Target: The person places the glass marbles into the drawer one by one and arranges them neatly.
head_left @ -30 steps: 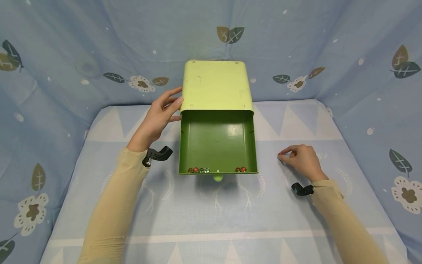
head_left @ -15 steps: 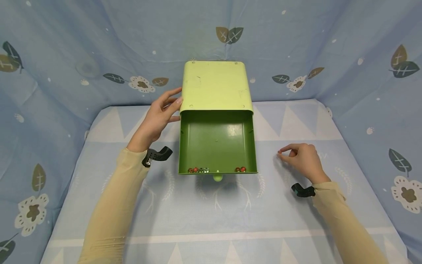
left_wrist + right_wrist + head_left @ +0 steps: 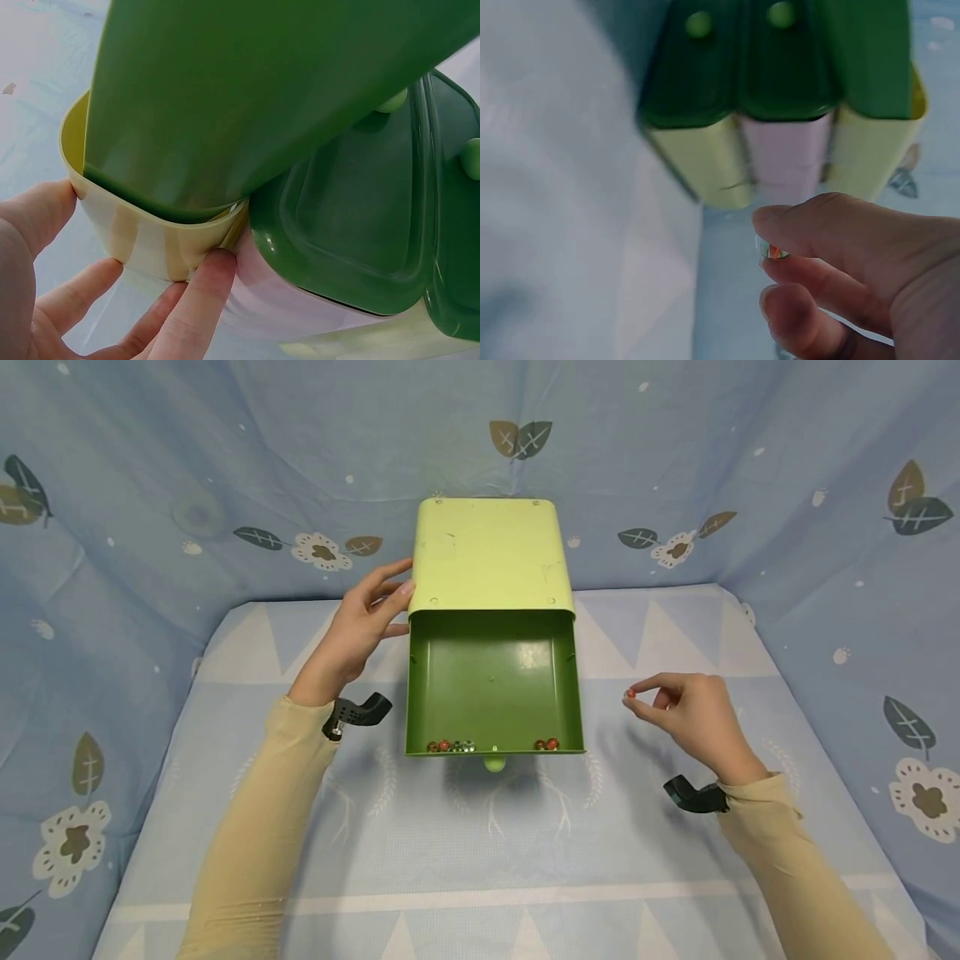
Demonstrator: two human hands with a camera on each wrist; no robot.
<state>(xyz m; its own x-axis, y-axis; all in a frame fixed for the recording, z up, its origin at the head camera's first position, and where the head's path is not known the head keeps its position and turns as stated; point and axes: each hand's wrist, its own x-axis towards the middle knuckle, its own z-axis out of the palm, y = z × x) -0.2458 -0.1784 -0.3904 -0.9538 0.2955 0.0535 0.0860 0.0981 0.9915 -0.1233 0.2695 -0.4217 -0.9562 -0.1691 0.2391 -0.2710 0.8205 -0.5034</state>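
Note:
My left hand [image 3: 347, 633] rests with spread fingers on the left side of a pale yellow-green drawer unit [image 3: 491, 553]; in the left wrist view, its fingertips [image 3: 211, 270] touch the casing near the top opening. The unit's green top drawer [image 3: 492, 681] is pulled out. Along its front wall lie several small glass marbles [image 3: 463, 747] at left and two reddish marbles [image 3: 546, 744] at right. To the right of the drawer, above the table, my right hand [image 3: 697, 718] pinches a clear marble with orange inside [image 3: 772, 250] between thumb and forefinger.
Below the open drawer, two more green drawers [image 3: 784, 71] with round knobs stand closed, one in a pink casing. A green knob [image 3: 495, 764] juts from the open drawer's front. Patterned blue cloth [image 3: 322, 468] hangs behind and at both sides of the table [image 3: 480, 852].
My right hand has lifted off the tabletop with the marble, rising slightly and shifting a little toward the drawer. The left hand and the drawer unit have stayed in place.

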